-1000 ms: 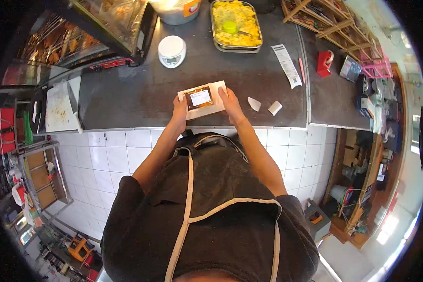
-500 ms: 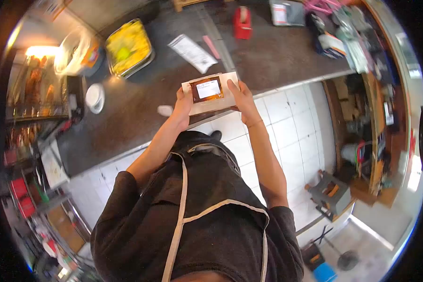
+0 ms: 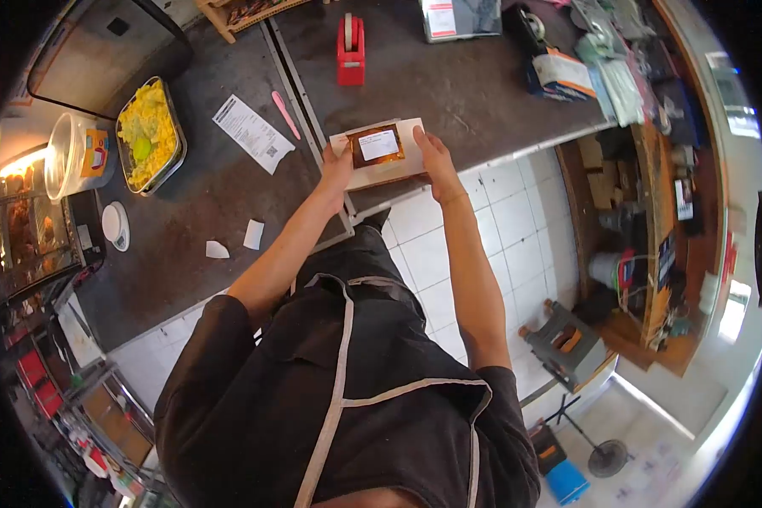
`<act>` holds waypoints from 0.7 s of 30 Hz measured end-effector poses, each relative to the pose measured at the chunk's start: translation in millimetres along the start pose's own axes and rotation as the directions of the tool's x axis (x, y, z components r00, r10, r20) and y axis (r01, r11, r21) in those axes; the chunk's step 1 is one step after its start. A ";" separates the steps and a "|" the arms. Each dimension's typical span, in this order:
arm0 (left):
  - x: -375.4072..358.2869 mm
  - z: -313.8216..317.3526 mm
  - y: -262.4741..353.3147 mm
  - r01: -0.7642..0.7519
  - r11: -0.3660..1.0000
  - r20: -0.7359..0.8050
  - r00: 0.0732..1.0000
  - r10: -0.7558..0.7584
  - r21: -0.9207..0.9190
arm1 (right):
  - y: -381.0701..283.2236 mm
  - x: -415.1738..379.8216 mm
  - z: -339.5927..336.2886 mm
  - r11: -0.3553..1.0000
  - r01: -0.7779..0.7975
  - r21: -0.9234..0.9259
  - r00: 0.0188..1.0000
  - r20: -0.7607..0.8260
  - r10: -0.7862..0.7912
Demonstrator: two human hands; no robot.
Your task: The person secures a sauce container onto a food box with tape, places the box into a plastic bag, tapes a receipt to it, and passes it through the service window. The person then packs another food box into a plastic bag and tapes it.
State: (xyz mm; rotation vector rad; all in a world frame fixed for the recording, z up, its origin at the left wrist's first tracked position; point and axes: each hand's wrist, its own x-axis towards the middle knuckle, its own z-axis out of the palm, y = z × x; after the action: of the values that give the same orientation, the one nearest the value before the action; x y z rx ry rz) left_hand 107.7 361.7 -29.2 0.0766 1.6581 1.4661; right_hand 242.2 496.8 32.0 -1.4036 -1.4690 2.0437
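A flat, light-coloured package [image 3: 406, 155] with a dark brown window and a white label is held level between both hands near the counter's front edge. My left hand [image 3: 337, 172] grips its left end, thumb on top. At its right end, my right hand [image 3: 435, 161] is closed on it in the same way. Beyond the package to the left lie a printed paper slip [image 3: 252, 133] and a pink pen-like item [image 3: 285, 115]. A red tape dispenser [image 3: 350, 52] stands farther back on the counter.
On the dark counter [image 3: 173, 245] are a tray of yellow food [image 3: 151, 135], a clear tub [image 3: 66, 157], a small white scale [image 3: 116, 226] and two paper scraps [image 3: 253, 234]. Plastic-wrapped goods [image 3: 626, 85] lie back right. A grey stool [image 3: 563, 343] stands on the floor at right.
The view has shifted, so the counter items sit farther left. Both hands still hold the package. A second paper scrap now shows beside the left forearm.
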 end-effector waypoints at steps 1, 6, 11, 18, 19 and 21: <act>-4.9 8.4 13.9 0.039 0.999 -0.017 0.999 -0.040 -0.020 | -8.9 7.7 -1.6 0.998 -0.060 0.002 0.998 0.000 0.060; 28.1 28.6 -8.0 -0.010 0.997 -0.219 0.975 0.026 0.073 | -24.2 63.4 -20.8 0.986 -0.103 -0.128 0.985 0.122 0.119; 9.2 34.0 2.8 -0.096 0.974 -0.288 0.957 0.033 -0.207 | -22.9 79.1 -45.4 0.992 -0.014 -0.123 0.993 0.113 0.028; -15.7 53.3 8.8 -0.242 0.958 -0.510 0.811 0.287 0.154 | -34.4 104.8 -59.6 0.867 0.407 -0.286 0.907 0.237 -0.348; -17.6 59.6 15.3 -0.229 0.952 -0.547 0.780 0.304 0.203 | -34.3 114.6 -61.5 0.871 0.407 -0.276 0.903 0.268 -0.336; -20.3 66.3 19.7 -0.231 0.955 -0.589 0.751 0.298 0.188 | -36.9 133.7 -58.6 0.935 0.309 -0.173 0.923 0.293 -0.251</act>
State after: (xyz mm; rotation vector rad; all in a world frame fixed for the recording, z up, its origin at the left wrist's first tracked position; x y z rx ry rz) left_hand 152.3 406.7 5.2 -0.1301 2.3326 1.7333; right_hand 211.6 637.6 -11.7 -0.9354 -1.9304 1.9922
